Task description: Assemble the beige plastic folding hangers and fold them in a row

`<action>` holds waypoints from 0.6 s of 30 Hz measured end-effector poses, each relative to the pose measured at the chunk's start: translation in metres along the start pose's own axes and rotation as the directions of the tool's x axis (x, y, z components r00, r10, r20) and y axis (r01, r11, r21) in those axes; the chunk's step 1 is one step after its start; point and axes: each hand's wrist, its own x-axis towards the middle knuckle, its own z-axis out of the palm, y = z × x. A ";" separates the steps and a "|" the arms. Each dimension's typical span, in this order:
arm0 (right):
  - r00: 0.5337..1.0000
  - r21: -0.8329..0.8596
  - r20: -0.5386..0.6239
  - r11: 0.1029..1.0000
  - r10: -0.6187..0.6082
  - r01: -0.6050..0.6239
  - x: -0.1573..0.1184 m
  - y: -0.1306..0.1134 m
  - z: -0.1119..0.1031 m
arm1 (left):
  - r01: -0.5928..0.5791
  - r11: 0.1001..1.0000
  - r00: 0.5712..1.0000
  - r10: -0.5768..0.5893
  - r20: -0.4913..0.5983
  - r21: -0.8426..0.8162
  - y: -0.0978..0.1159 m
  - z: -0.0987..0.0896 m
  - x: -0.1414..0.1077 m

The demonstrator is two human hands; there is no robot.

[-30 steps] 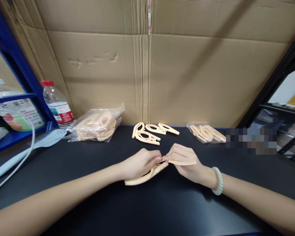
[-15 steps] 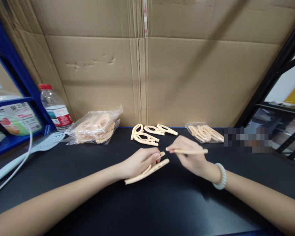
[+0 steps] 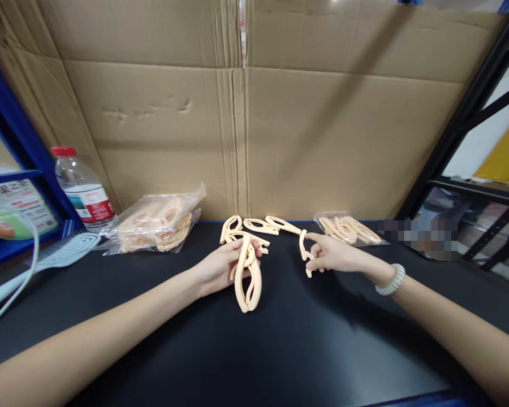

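My left hand (image 3: 220,268) is closed around a beige plastic folding hanger (image 3: 255,282), folded up so its arms form a pointed loop hanging toward me. Part of another beige piece shows behind it, by my fingers. On the right, my right hand (image 3: 333,254) pinches a second beige folding hanger (image 3: 303,246), seen nearly edge-on, with a hooked end at the bottom. Just beyond my hands, several more folded hangers (image 3: 261,226) lie loose on the black table (image 3: 254,362), partly covered by my left hand.
Clear bags of beige hangers lie at the back: a thick stack (image 3: 152,220) on the left and a smaller bag (image 3: 350,228) on the right. At far left are a red-capped bottle (image 3: 85,192), a pale blue hairbrush (image 3: 70,249) and a white cable (image 3: 36,249). Cardboard (image 3: 343,141) stands behind.
My left hand has turned, so its hanger now points toward me instead of lying sideways. The piece in my right hand has swung from level to near upright. The view has shifted slightly.
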 end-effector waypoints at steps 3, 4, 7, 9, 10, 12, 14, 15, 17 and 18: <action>0.998 0.045 0.058 0.999 0.025 -0.027 -0.001 0.000 -0.001 | 0.009 0.999 1.000 -0.010 -0.016 -0.040 0.000 -0.001 0.000; 0.996 0.050 0.082 0.998 0.033 -0.037 -0.001 0.000 -0.001 | 0.013 0.999 1.000 -0.014 -0.026 -0.052 0.000 0.000 -0.001; 0.993 0.049 0.110 0.998 0.040 -0.045 -0.003 0.001 -0.001 | 0.022 0.996 0.998 -0.027 -0.061 -0.090 0.001 0.004 -0.002; 0.994 0.031 0.099 0.999 0.038 -0.042 -0.006 0.001 -0.001 | 0.024 0.993 0.996 -0.033 -0.078 -0.116 0.003 0.007 -0.003; 0.994 0.010 0.099 0.999 0.046 -0.047 -0.007 0.001 -0.001 | 0.025 0.991 0.995 -0.037 -0.087 -0.130 0.004 0.009 -0.004; 0.994 -0.090 0.077 0.994 0.077 -0.070 -0.009 0.000 -0.002 | 0.020 0.990 0.992 -0.038 -0.120 -0.142 0.004 0.014 -0.006; 0.996 -0.257 -0.087 0.965 0.035 -0.056 -0.011 -0.004 -0.003 | -0.005 0.993 0.988 -0.014 -0.156 -0.121 0.003 0.019 -0.008; 0.976 -0.343 -0.212 0.939 -0.038 -0.038 -0.013 -0.008 -0.003 | -0.021 0.994 0.986 0.003 -0.168 -0.104 0.002 0.021 -0.009; 0.891 -0.421 -0.400 0.906 -0.214 0.028 -0.016 -0.019 0.002 | -0.054 0.996 0.983 0.040 -0.178 -0.072 -0.001 0.025 -0.011; 0.859 -0.389 -0.440 0.918 -0.261 0.080 -0.017 -0.026 0.008 | -0.069 0.996 0.982 0.058 -0.178 -0.059 -0.003 0.026 -0.012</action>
